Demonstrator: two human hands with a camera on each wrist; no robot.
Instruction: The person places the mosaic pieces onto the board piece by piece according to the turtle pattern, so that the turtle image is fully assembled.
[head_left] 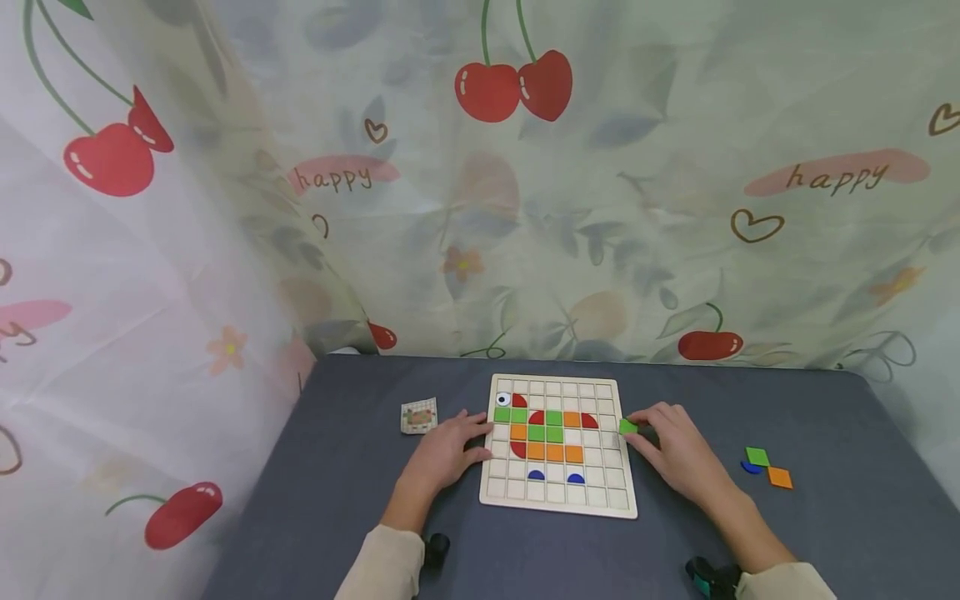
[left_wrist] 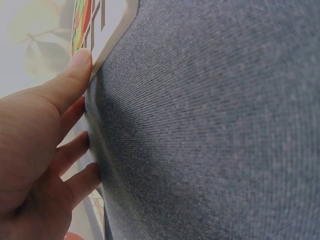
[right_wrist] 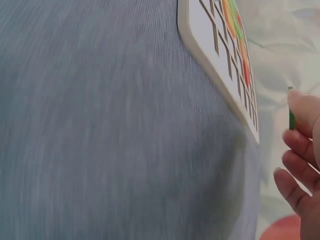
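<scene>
A pale grid board lies on the dark cloth, with green, orange, red and blue tiles set in some of its squares. The left hand rests at the board's left edge, thumb and fingers extended against it. In the left wrist view the thumb touches the board's rim. At the board's right edge, the right hand pinches a green square tile between thumb and fingers. The right wrist view shows this green tile edge-on, raised above the cloth.
To the right lie a loose green tile, an orange tile and a blue piece. A small pattern card sits left of the board. A cherry-print curtain hangs behind the table.
</scene>
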